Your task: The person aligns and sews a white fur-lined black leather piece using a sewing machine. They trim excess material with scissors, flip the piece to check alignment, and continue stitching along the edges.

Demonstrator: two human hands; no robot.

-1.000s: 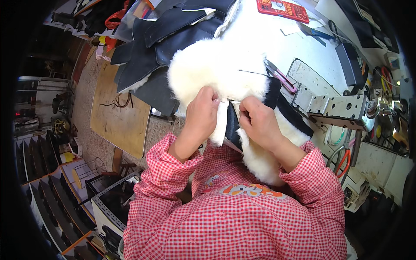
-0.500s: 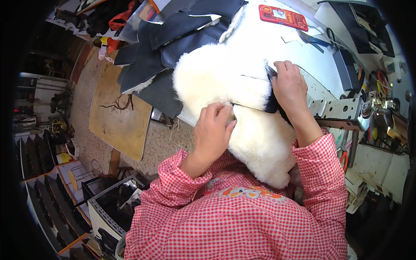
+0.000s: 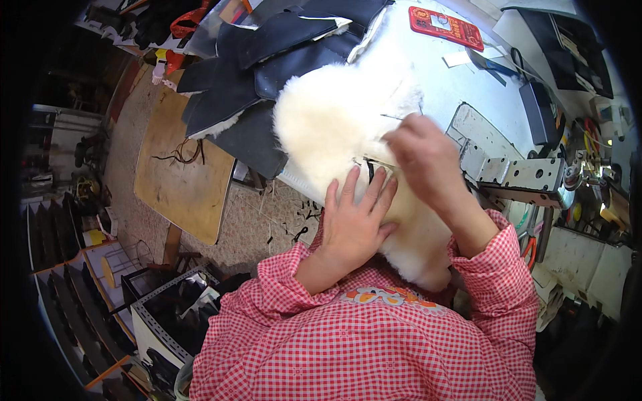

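I see my left hand (image 3: 354, 224) lying flat at the centre of the frame on the white fleece piece (image 3: 334, 127), its fingers (image 3: 376, 190) spread apart and pressing down on the pile. The fleece fills the middle of the picture, running from just above centre down to my chest, where its lower end hangs over the table (image 3: 435, 60) edge against my red checked shirt (image 3: 374, 354). My right hand (image 3: 421, 157) is right of centre, just above and beside the left, blurred; its fingers look drawn together at a dark slit in the fleece between the two hands, but I cannot tell whether they pinch anything there.

In the upper left of the frame a stack of dark leather pieces with fleece lining (image 3: 267, 60) lies touching the white fleece along its upper left side. A red flat case (image 3: 446, 27) sits near the top, well apart from my hands. The sewing machine base (image 3: 508, 167) stands at the right, just beside my right wrist. A wooden board (image 3: 180, 174) lies on the floor at the left, below the table.
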